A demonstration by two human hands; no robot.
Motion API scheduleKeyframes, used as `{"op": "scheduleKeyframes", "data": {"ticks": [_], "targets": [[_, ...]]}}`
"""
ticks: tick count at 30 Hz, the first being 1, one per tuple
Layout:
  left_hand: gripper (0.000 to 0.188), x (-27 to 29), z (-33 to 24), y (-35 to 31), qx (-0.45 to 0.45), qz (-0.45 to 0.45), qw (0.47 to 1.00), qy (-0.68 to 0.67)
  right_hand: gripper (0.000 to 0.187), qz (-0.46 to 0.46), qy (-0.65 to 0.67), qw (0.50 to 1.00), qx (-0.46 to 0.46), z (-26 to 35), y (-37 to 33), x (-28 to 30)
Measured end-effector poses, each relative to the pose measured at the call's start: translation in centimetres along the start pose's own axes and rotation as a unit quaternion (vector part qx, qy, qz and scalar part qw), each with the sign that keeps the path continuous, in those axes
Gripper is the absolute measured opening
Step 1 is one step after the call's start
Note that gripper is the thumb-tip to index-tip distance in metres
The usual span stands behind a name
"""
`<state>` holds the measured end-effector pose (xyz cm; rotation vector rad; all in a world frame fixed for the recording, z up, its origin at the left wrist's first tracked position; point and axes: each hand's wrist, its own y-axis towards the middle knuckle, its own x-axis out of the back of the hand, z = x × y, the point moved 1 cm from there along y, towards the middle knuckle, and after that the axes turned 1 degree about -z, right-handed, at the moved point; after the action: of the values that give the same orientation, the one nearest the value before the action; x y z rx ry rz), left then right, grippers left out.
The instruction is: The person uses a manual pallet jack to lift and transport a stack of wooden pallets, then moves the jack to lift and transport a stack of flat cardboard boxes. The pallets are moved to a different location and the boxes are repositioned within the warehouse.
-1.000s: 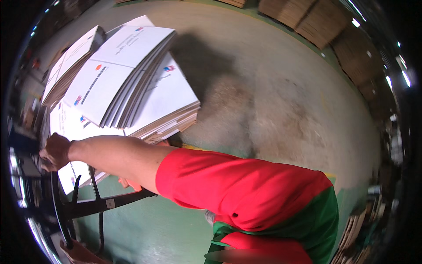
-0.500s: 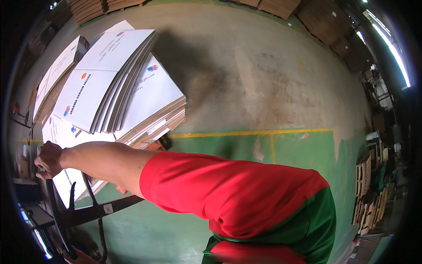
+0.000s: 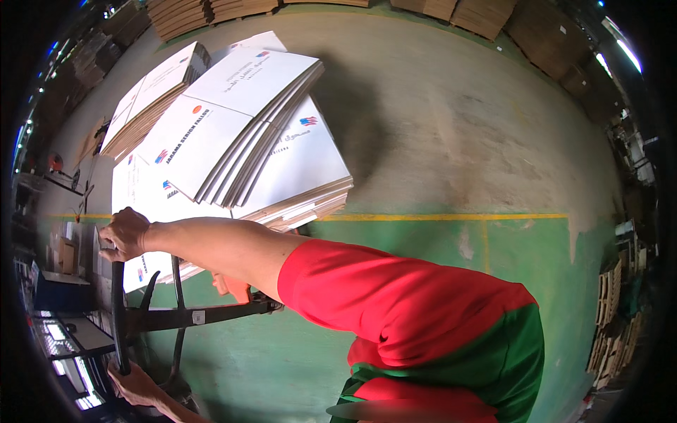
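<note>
My right hand [image 3: 125, 235] is closed round the upper end of a black pallet jack handle [image 3: 118, 303]. Its bare forearm and red sleeve reach across the view from the right. Lower down, my left hand [image 3: 134, 384] grips the other end of the same handle, its fingers partly hidden. From the handle a dark shaft [image 3: 162, 319] runs right to an orange jack body [image 3: 233, 287], mostly behind my arm. Beyond it, a load of flat white printed cartons [image 3: 226, 106] is stacked in tilted bundles; my forearm covers part of its near side.
A yellow line [image 3: 451, 217] divides the green floor [image 3: 423, 247] from the worn grey floor [image 3: 451, 141]. Stacks of brown cardboard [image 3: 240, 8] stand along the far side. Wooden pallets [image 3: 610, 296] are piled at the right. At the left are a dark blue box [image 3: 62, 292] and shelving.
The carton load, handle and both hands have shifted right in the view. More of my left hand and the orange jack body now shows. Both hands stay by the handle.
</note>
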<state>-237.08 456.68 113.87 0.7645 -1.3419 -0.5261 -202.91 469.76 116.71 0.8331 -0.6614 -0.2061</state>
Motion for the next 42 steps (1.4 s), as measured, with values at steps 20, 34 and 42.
{"op": "scheduleKeyframes", "data": {"ticks": [20,34,42], "targets": [[0.042,12.8,43.1,7.8,-0.025,0.01,0.994,-0.105,0.034,-0.121,-0.02,0.992,0.011,43.0,2.7,-17.7],[0.034,10.2,37.3,11.5,-0.092,-0.08,0.947,-0.298,0.029,-0.142,-0.185,0.971,-0.054,43.2,-0.9,-12.1],[0.035,7.6,35.1,11.5,-0.123,-0.076,0.923,-0.357,0.027,-0.141,-0.17,0.973,-0.063,44.7,-4.0,-10.0]]}}
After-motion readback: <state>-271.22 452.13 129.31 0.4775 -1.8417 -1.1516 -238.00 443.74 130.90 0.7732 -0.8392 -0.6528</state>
